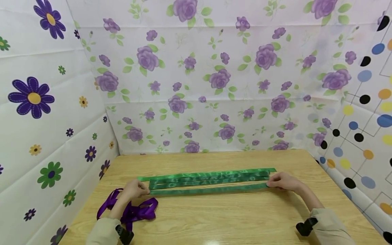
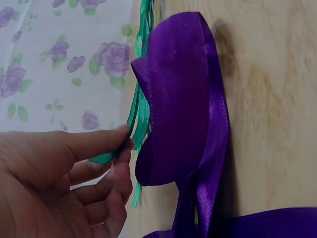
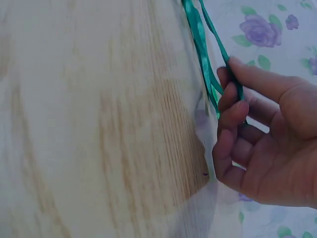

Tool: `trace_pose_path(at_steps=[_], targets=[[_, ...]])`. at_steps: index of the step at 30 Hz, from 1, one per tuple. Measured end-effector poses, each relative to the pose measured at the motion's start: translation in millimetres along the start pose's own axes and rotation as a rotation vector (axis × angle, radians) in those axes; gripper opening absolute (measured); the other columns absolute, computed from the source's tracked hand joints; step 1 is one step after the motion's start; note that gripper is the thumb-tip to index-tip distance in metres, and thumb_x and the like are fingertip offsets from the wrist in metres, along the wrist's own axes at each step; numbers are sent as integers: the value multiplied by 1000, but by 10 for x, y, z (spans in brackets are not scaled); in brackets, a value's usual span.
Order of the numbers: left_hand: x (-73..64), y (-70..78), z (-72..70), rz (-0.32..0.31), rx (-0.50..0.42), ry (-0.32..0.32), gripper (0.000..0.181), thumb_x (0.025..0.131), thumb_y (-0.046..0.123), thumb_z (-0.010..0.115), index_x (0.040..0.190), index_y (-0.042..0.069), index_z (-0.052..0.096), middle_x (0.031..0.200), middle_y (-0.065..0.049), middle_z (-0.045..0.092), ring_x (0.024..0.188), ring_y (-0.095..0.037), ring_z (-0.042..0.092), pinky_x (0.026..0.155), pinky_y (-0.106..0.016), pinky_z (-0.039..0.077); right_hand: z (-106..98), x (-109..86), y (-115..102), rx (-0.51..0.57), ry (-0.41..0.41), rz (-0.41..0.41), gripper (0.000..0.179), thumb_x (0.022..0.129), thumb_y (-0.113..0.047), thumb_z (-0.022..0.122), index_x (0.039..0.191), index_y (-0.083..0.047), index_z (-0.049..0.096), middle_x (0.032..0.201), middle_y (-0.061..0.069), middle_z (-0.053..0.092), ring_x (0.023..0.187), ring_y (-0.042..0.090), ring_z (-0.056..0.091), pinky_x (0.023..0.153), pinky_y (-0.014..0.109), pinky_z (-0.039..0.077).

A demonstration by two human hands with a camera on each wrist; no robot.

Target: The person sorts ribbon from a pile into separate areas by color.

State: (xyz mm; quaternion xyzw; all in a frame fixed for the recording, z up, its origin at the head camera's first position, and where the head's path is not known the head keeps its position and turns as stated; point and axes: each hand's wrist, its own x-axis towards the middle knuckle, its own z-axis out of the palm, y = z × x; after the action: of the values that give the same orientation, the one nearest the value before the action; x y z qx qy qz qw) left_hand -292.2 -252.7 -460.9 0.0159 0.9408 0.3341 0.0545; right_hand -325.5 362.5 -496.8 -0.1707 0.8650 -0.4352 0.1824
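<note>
A green ribbon [image 1: 208, 189] stretches from side to side in several roughly parallel runs, low over the table. At its left end my left hand [image 1: 133, 190] pinches the nearest run between thumb and fingers. My right hand [image 1: 284, 181] pinches the other end of that run, so it looks nearly straight. In the left wrist view, a short piece of green ribbon [image 2: 104, 157] pokes out past the thumb of the left hand [image 2: 59, 173]. The right wrist view has the green ribbon [image 3: 199, 42] running into the curled fingers of the right hand [image 3: 262, 129].
A loosely looped purple ribbon [image 1: 139, 212] lies on the wooden table [image 1: 214, 217], under and beside my left forearm. Patterned cloth walls [image 1: 196, 85] stand behind the table and at both sides. Each wrist wears a small black camera [image 1: 306, 227].
</note>
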Motion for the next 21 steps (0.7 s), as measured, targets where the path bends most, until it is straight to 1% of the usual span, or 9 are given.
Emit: trace_pose_path(at_steps=[3,6,8,12,13,16,18,20,21], targets=[[20,-22,15,-19,31,28,10,87,3,67,86,-4,74,73,-9,68,62,-19,60,57,-30,48,-4,-12,16,-27,81,52,33,93,-26,64,90,7,66,61,-2,46,52,9,38,49,29,36],[40,-35,25,0,67,35,12,88,2,64,88,-5,74,74,-11,69,62,-19,60,56,-29,47,-9,-19,27,-72,158,97,28,92,-23,66,100,3,70,71,2,60,60,13,50,54,30,43],[63,-44,28,-2,73,35,12,88,3,64,87,-4,74,74,-10,69,62,-19,59,57,-30,47,-20,-23,32,-101,199,114,28,92,-20,65,104,4,70,77,6,64,64,16,55,56,32,45],[133,-126,41,-4,61,36,11,85,8,70,79,1,75,72,-7,69,63,-18,59,59,-31,48,-36,-4,46,-98,257,163,28,93,-17,64,107,6,68,77,8,66,63,18,56,57,33,45],[156,-167,51,14,60,40,11,84,11,71,76,3,74,70,-5,68,61,-17,58,57,-30,47,-37,2,51,-98,261,165,28,93,-17,63,107,7,68,76,8,65,63,18,56,57,33,45],[178,-216,65,25,61,44,13,83,13,73,73,5,74,68,-5,68,61,-18,58,60,-33,49,-28,27,57,-89,288,198,24,92,-17,65,103,5,69,71,7,64,61,17,56,57,32,46],[170,-206,73,14,60,52,12,83,12,73,73,4,73,68,-6,67,60,-18,58,60,-35,50,-17,33,59,-100,295,202,22,92,-16,65,99,3,69,70,6,63,61,16,56,57,32,46],[138,-149,66,-17,58,57,10,83,8,71,75,2,73,69,-7,68,61,-20,59,62,-37,51,-7,38,61,-109,309,217,18,91,-16,67,96,1,70,70,5,62,61,16,57,57,31,46],[124,-125,63,-22,60,62,10,83,7,70,77,0,73,69,-8,68,60,-20,59,62,-37,51,-5,36,59,-123,308,212,19,91,-16,66,96,1,70,70,6,63,62,17,57,57,32,46]])
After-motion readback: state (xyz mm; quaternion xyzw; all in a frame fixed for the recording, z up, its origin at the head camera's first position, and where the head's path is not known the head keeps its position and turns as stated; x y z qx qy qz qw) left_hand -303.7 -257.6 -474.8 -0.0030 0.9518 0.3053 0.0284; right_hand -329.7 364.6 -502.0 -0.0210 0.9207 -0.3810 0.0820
